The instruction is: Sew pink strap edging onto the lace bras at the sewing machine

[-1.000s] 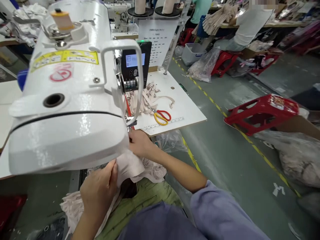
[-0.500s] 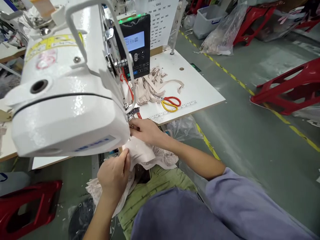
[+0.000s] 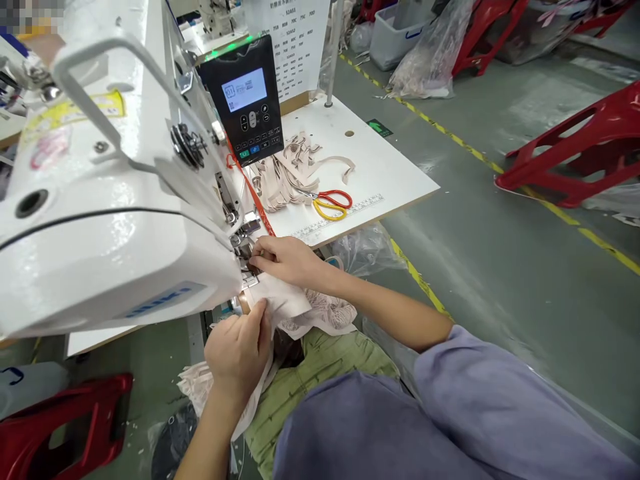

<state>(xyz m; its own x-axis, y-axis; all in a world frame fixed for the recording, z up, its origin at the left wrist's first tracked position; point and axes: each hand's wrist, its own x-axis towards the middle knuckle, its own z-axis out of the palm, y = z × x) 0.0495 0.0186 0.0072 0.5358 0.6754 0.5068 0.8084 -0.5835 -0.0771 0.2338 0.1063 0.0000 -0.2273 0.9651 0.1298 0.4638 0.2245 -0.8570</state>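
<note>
Pale pink fabric with lacy parts lies at the front of a white sewing machine and hangs down over my lap. My left hand pinches the near edge of this fabric between thumb and forefinger. Close to the needle area and presser foot, my right hand is closed, its fingertips at the fabric's far end. What exactly those fingertips grip is partly hidden by the hand and the machine parts.
On the white table lie a heap of pale elastic strips and scissors with red and yellow handles, beside a printed ruler. A control panel stands behind. Red stools stand on the floor.
The view has shifted, so the machine sits further left and its needle area shows more. Both hands keep nearly the same hold on the fabric.
</note>
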